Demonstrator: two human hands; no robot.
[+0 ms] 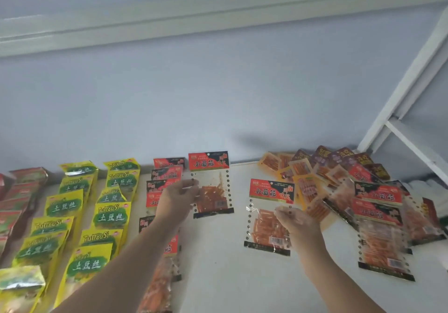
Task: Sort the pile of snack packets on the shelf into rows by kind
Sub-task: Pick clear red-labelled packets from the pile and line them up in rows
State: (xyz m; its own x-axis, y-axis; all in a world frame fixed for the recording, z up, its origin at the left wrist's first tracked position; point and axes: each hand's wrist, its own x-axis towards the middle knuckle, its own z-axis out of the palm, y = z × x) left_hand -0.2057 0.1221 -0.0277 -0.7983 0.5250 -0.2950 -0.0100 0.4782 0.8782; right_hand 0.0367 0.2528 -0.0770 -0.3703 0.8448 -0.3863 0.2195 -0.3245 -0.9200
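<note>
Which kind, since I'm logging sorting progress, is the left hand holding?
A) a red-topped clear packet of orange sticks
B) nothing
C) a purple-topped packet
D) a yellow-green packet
A: the left hand pinches a red-topped clear packet of orange sticks by its left edge, and the right hand grips a second red-topped packet; the yellow-green packets lie in rows further left.

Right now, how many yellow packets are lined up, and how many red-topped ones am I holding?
Yellow packets: 12, in two rows of 6
Red-topped packets held: 2, the left packet in the left hand, the right packet in the right hand
Total: 14
</note>
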